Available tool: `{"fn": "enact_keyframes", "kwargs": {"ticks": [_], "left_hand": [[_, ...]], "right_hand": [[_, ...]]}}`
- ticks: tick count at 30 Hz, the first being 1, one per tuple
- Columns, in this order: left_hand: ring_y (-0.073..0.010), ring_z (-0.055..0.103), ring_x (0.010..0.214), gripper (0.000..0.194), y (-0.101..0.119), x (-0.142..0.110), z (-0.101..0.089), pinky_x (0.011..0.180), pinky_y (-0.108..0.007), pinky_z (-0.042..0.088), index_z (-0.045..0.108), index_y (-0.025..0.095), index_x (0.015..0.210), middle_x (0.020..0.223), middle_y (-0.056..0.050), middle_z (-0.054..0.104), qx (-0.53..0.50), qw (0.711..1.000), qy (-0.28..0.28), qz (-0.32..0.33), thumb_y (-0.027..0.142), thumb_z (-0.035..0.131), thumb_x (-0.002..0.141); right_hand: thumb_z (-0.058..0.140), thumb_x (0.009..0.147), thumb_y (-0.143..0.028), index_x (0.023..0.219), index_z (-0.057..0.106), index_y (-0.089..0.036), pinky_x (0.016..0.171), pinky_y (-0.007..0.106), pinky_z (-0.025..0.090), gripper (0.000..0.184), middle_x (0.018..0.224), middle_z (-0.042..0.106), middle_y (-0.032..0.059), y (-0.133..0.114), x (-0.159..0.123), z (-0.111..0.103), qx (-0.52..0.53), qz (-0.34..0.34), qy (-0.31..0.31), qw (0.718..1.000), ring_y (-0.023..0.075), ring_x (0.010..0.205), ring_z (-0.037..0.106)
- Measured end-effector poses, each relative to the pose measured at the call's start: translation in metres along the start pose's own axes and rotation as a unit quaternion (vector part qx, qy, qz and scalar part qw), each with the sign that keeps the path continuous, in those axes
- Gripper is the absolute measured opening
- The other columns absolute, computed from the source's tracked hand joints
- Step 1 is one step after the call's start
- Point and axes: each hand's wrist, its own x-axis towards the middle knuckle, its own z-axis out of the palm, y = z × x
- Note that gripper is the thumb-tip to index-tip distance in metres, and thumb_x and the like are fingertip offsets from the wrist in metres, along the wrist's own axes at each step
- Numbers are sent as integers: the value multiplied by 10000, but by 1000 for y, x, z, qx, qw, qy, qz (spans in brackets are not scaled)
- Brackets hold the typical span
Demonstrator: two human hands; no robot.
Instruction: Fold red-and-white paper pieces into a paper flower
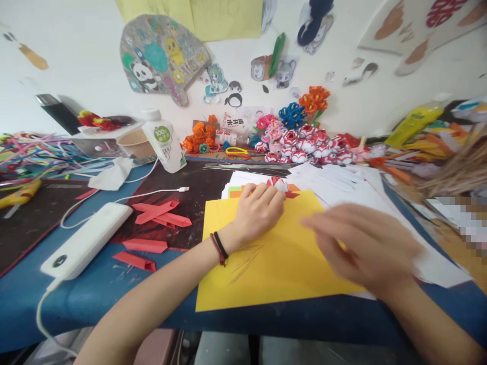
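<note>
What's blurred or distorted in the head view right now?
Head view: bare right hand smeared, apparently by motion; bare left hand fairly crisp; blue table surface looks bowed, probably wide-angle distortion; pixelated patch at the right edge; lighting soft.

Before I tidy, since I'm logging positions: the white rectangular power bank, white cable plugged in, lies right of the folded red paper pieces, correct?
Not quite: the head view shows the power bank, white cable plugged in, left of the folded red paper pieces, not right.
</note>
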Motion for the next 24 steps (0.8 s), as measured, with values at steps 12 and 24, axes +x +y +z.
{"fn": "enact_keyframes", "kwargs": {"ticks": [12,24], "left_hand": [[-148,482,688,113,-8,3,7,649,-302,306,576,192,805,686,15,568,-86,987,-2,-139,190,548,915],[-101,533,612,168,-5,-3,10,598,-241,359,630,175,858,712,4,635,-115,989,-31,-83,208,505,966]], "right_hand": [[603,880,-247,1067,666,-186,791,375,443,206,971,714,67,87,7,79,-13,-1,-66,998,223,906,605],[521,956,-179,1078,683,-198,718,340,434,204,905,736,42,99,0,71,-17,-52,-67,996,186,842,583]]}}
